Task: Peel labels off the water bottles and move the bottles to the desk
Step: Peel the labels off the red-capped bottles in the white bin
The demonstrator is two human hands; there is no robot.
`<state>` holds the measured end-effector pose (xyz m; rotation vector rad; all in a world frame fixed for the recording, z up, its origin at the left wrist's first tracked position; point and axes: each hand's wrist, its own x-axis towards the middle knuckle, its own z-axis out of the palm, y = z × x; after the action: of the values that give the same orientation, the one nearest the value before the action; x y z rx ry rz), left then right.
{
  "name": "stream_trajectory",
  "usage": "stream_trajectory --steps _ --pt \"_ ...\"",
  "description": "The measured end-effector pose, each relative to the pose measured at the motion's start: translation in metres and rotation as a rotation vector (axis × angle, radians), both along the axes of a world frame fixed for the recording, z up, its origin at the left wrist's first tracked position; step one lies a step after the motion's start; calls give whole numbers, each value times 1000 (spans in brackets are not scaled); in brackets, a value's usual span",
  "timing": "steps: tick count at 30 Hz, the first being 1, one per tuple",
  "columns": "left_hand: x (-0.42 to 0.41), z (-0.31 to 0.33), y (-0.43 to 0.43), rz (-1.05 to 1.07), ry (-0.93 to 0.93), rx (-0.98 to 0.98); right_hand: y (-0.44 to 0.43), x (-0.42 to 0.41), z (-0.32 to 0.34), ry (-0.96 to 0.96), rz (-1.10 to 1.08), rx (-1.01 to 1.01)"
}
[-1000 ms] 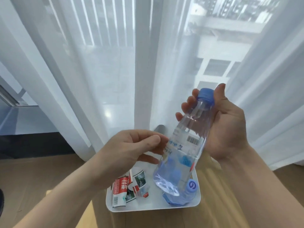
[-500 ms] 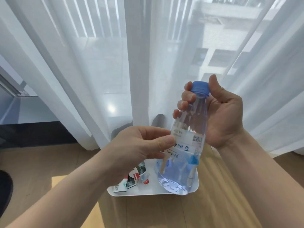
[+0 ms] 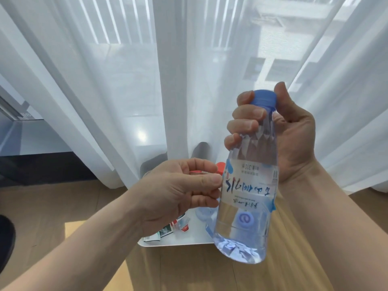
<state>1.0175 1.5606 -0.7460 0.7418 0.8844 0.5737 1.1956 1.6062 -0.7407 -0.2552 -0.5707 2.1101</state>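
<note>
My left hand [image 3: 178,192] pinches the label [image 3: 249,183] at its left edge; pulled askew, the film could tear into strips. The full bottle [image 3: 245,227] hangs above the tray [image 3: 193,238], my right hand [image 3: 294,139] curled round its neck, so a hard tug may twist it loose.

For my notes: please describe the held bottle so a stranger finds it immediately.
Before the sheer white curtain, above the white tray, the right hand grips a clear plastic water bottle by its neck. Its blue cap and white label distinguish it from the red-capped bottle behind.
</note>
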Motion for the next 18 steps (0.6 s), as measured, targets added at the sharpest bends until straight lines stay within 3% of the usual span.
stream_trajectory --steps 7,11,14,18 --pt "-1 -1 4 39 -45 10 2 2 3 -17 5 18" --pt "-16 12 8 33 -99 54 -2 7 10 -257 -166 3" --pt "-21 15 8 26 76 140 -5 7 13 -401 -290 7" --pt "-17 16 7 67 407 356 -6 0 11 -477 -300 37"
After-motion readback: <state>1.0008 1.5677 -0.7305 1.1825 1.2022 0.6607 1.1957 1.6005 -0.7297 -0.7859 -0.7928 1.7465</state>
